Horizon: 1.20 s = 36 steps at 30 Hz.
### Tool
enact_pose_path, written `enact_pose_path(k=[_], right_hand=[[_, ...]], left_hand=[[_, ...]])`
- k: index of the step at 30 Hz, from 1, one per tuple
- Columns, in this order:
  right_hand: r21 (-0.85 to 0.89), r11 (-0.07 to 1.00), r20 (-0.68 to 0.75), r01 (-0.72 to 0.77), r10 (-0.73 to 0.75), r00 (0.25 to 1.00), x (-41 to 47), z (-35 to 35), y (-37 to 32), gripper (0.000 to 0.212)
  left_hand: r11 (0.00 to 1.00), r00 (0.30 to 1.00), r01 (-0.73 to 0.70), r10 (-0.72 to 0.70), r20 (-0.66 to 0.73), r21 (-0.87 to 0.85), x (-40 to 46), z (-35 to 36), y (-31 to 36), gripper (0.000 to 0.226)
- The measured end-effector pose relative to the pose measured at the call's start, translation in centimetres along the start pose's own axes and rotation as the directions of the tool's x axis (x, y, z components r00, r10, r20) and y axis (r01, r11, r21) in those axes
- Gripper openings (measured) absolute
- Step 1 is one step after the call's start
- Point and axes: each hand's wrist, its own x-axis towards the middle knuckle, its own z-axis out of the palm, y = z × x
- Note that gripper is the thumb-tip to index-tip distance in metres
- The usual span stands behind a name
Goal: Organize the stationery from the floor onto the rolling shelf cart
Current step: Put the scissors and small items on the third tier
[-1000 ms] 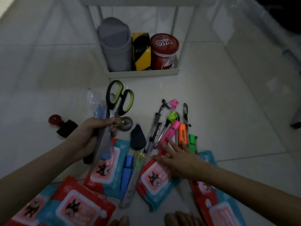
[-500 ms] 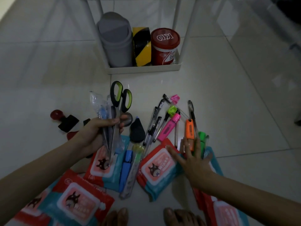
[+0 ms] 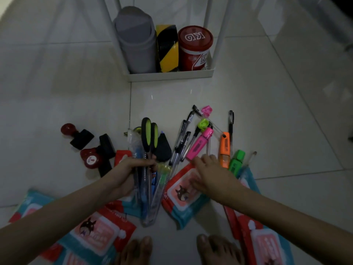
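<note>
Still at the gathering step, the left hand (image 3: pixel 131 169) grips scissors (image 3: pixel 149 136) and bagged pens while the open right hand (image 3: pixel 206 175) reaches toward the pink highlighter (image 3: pixel 199 144) lying on the floor just beyond it, which needs pinching next, the cart (image 3: pixel 170 75) standing farther off.

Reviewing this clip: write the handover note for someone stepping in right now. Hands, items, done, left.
Left hand: grips the scissors and a clear plastic pack of pens.
Right hand: open, fingers reaching at the pink highlighter.
Cart bottom shelf: grey bin, striped tape, red tub.
Left on the floor: pens, orange highlighter, green highlighter, stamps, wipe packs.
</note>
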Motion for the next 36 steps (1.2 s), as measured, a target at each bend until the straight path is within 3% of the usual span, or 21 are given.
enact_pose_path(k=[3,7,16,19,22,25,27,29,32,34,36], right_hand=[[-0.134,0.952,0.008,0.276,-0.278,0.961,2.7,0.3,-2.7,0.064],[-0.335,0.797,0.249,0.503,-0.440,0.863,5.0,0.9,-3.7,0.070],[-0.380,0.756,0.127,0.534,-0.529,0.839,6.7,0.6,-2.4,0.053],[-0.241,0.858,0.152,0.453,-0.428,0.891,6.8,-0.4,-0.7,0.040],[-0.033,0.955,0.248,0.296,-0.279,0.928,6.8,-2.7,1.9,0.034],[0.163,0.982,0.334,0.092,-0.143,0.932,6.2,-5.6,4.3,0.022],[0.428,0.903,0.311,-0.049,-0.096,0.946,5.7,-6.9,4.7,0.014],[0.648,0.756,0.220,-0.097,-0.065,0.973,5.5,-7.5,4.0,0.015],[0.811,0.575,0.158,-0.110,-0.035,0.987,5.4,-7.4,0.9,0.026],[0.800,0.595,0.144,-0.081,-0.059,0.988,5.3,-6.7,-1.5,0.029],[0.716,0.698,0.077,-0.007,-0.070,0.995,5.2,-5.6,-3.5,0.027]], left_hand=[[0.998,0.998,-0.050,0.048,-0.027,-0.042,-0.5,-0.1,0.3,0.019],[0.996,0.996,-0.080,0.078,-0.051,-0.040,-1.3,-1.3,0.8,0.021],[0.984,0.990,-0.133,0.125,-0.066,-0.122,-0.3,-2.2,2.6,0.023],[0.974,0.987,-0.159,0.156,-0.029,-0.161,0.0,-2.2,3.2,0.041],[0.961,0.982,-0.187,0.181,-0.051,-0.203,0.2,-1.7,3.5,0.021],[0.944,0.976,-0.215,0.204,-0.070,-0.251,0.5,-1.3,3.6,0.013],[0.940,0.976,-0.213,0.194,-0.096,-0.267,0.8,-1.1,3.5,0.015],[0.940,0.977,-0.207,0.186,-0.102,-0.272,1.0,-0.7,3.5,0.012],[0.939,0.978,-0.207,0.195,-0.071,-0.275,1.4,0.1,3.4,0.027],[0.948,0.980,-0.200,0.199,-0.030,-0.246,1.5,1.0,3.4,0.044],[0.955,0.981,-0.189,0.194,-0.001,-0.228,1.7,1.7,3.3,0.071]])
